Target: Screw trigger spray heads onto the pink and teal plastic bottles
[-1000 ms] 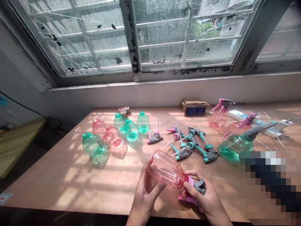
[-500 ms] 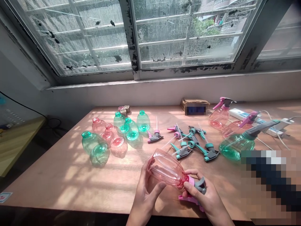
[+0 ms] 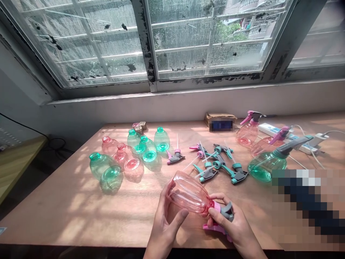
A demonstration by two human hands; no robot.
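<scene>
A clear pink spray bottle (image 3: 188, 192) lies tilted in both my hands above the near edge of the wooden table (image 3: 67, 216). My left hand (image 3: 165, 225) cups the bottle's body from below, thumb against its side. My right hand (image 3: 234, 226) is closed round the grey and pink trigger head (image 3: 225, 214) fitted at the bottle's neck. Loose trigger heads (image 3: 215, 163) with dip tubes lie in a heap just beyond the bottle.
Several open green and pink bottles (image 3: 124, 158) lie at the table's left. Three bottles with heads fitted (image 3: 265, 158) rest at the right, by a white power strip (image 3: 285, 138) and its cables. A small cardboard box (image 3: 221, 122) sits by the wall. A blurred patch covers the lower right.
The view has drifted slightly, so the table items sit a little further left. My hands and the pink bottle keep almost the same pose; the trigger head has turned slightly.
</scene>
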